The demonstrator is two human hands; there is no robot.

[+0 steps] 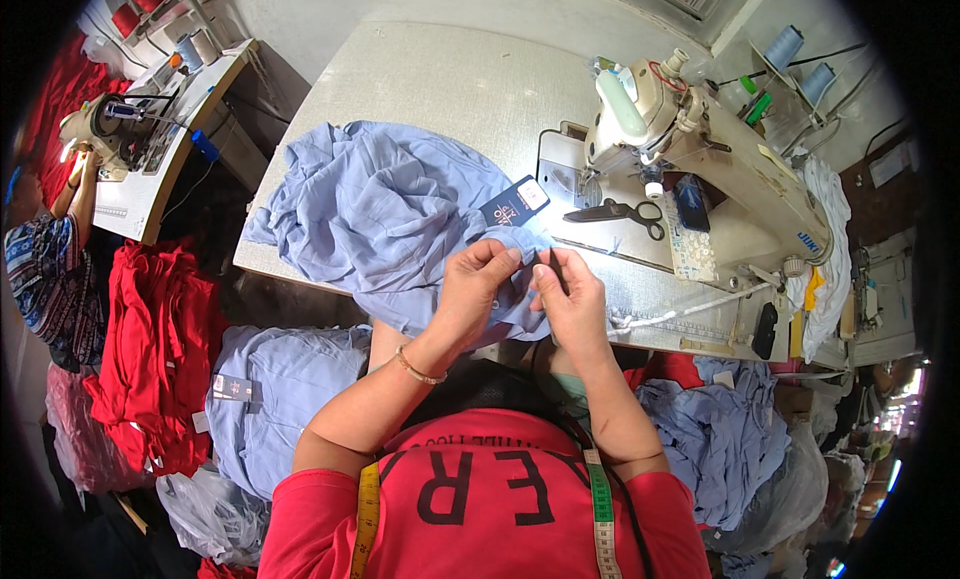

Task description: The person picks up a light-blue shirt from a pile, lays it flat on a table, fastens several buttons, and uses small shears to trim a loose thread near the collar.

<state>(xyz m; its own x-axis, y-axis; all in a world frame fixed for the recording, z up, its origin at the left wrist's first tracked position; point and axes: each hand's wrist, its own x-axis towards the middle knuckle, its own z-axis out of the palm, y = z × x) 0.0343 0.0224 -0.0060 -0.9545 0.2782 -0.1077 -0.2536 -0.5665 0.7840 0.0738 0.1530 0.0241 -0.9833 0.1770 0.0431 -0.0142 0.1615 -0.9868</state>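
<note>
A light blue garment [375, 194] lies bunched on the sewing table and hangs over its near edge toward my lap. With thumb and fingers, my left hand [478, 284] pinches a gathered edge of this cloth. Close beside it on the right, my right hand [577, 304] is closed in a pinch at the same edge. A small dark, narrow thing shows between its thumb and fingers, too small to name. A dark blue hang tag [515, 205] rests on the garment just beyond my hands. Black scissors [620, 216] lie farther right on the table.
A sewing machine [715, 169] stands at the right of the table [430, 74], with a dark blue flat object [690, 203] beside it. Blue garments [285, 399] and red garments [160, 349] are piled at left, more blue ones [715, 439] at right. Another person [55, 279] works at a second machine.
</note>
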